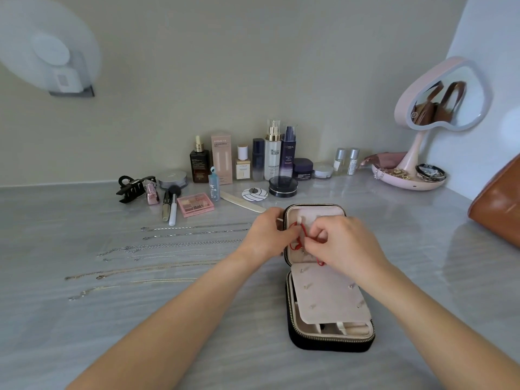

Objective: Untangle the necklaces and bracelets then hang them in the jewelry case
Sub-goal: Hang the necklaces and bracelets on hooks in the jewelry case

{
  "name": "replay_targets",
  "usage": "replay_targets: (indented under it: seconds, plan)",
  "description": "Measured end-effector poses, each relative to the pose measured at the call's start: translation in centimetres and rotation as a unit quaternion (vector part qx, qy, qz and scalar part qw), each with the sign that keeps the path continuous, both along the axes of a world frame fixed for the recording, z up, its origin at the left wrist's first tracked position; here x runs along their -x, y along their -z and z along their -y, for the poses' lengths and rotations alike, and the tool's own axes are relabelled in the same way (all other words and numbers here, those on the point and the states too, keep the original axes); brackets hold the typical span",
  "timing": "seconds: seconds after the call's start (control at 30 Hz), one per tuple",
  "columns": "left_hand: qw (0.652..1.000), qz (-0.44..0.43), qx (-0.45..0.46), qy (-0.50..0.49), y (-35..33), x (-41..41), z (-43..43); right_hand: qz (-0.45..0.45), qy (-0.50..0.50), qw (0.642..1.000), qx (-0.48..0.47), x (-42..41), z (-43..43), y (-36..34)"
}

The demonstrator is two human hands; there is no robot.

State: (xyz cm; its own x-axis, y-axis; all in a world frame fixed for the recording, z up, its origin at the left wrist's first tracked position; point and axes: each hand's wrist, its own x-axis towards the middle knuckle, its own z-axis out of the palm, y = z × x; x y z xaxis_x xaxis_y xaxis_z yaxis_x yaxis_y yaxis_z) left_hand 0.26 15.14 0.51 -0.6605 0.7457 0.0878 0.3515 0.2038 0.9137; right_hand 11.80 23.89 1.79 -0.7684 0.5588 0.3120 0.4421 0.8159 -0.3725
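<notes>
**Inspector:** Where is the jewelry case [332, 344] found?

**Recorder:** It is found lying open on the grey table [84, 333], right of centre. The lid half is turned away from the person. A pale flap [329, 302] studded with small earrings is laid over the near half.

**Inspector:** What is being handled?

**Recorder:** A red cord [303, 229] is held inside the lid half, over its pink lining. One end is seen trailing down to the hinge line, beside the right wrist.

**Inspector:** How are the hands engaged?

**Recorder:** The left hand [267, 235] is placed at the lid's left edge, its fingers curled in and pinching the cord. The right hand [343, 243] is set over the lid's middle, fingertips bunched and pinched on the same cord. Whether the cord is hooked on anything cannot be told, since the spot is covered by the fingers.

**Inspector:** And the other pieces?

**Recorder:** Silver chains [194, 234] are laid out straight in rows on the table left of the case. Gold-toned chains [146, 267] are laid nearer the person. All are kept apart from one another.

**Inspector:** What else is noted?

**Recorder:** Cosmetics bottles [273, 153] are lined up along the wall. A heart-shaped mirror [441, 99] is stood on a pink tray [394, 183] at the far right, and a brown bag [498, 204] is seen at the right edge.
</notes>
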Motion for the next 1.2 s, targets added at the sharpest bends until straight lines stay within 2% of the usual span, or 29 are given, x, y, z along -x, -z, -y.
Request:
replay_targets:
  seconds: [0.13,0.23,0.43,0.63,0.73,0.93,1.03,1.1,1.13,1.2]
  plan:
    - [0.982,-0.034,0.164,0.086,-2.5,1.1,1.3,-0.025,0.01,1.0,-0.009,-1.0,-0.1,-1.1]
    - [0.96,-0.087,0.244,0.106,-4.4,2.3,2.4,-0.049,-0.008,0.999,0.003,-1.1,-0.1,-1.7]
    - [0.951,-0.154,0.249,0.1,-6.2,4.4,7.9,-0.024,-0.064,0.998,0.005,0.3,2.3,-1.3]
    - [0.925,-0.208,0.312,0.056,-3.1,7.1,15.7,0.047,-0.133,0.986,-0.088,3.0,6.4,-1.8]
    - [0.901,-0.247,0.357,0.025,-1.0,8.1,18.5,0.082,-0.128,0.976,-0.157,4.5,8.4,-2.2]
    - [0.891,-0.32,0.321,-0.016,1.6,8.4,19.4,0.143,-0.068,0.971,-0.18,4.7,9.7,-3.9]
    - [0.89,-0.325,0.319,0.001,2.1,8.8,19.3,0.171,-0.045,0.963,-0.201,3.9,9.9,-4.0]
    - [0.909,-0.295,0.295,0.008,1.6,8.8,19.2,0.152,-0.074,0.965,-0.202,3.8,10.2,-3.8]
    - [0.928,-0.257,0.271,0.013,1.1,8.7,19.0,0.133,-0.104,0.971,-0.17,4.0,10.4,-3.5]
    - [0.958,-0.19,0.215,0.028,0.1,8.2,18.5,0.111,-0.178,0.977,-0.037,5.1,11.1,-2.8]
